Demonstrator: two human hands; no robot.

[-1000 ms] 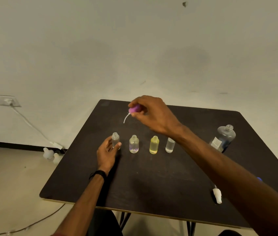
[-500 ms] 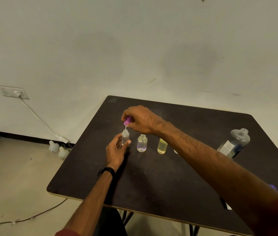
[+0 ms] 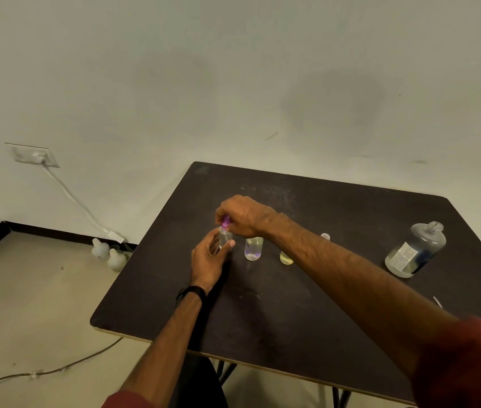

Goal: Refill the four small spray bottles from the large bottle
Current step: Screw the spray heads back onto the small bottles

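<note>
Left hand (image 3: 208, 260), fingers clamped, steadies the leftmost small spray bottle (image 3: 225, 237) on the table (image 3: 292, 313) so the right hand (image 3: 242, 214), fingers pinching, seats its purple spray cap (image 3: 226, 222).

A dark square table (image 3: 306, 313) stood against a pale wall (image 3: 233, 69). At about ten o'clock from it, a wall outlet (image 3: 34, 155) held a white cable (image 3: 74, 198) that ran down to the black baseboard (image 3: 42, 231). Two white containers (image 3: 108, 254) sat on the floor at nine o'clock beside the table. A grey cord (image 3: 56, 369) trailed across the floor at seven o'clock.
</note>
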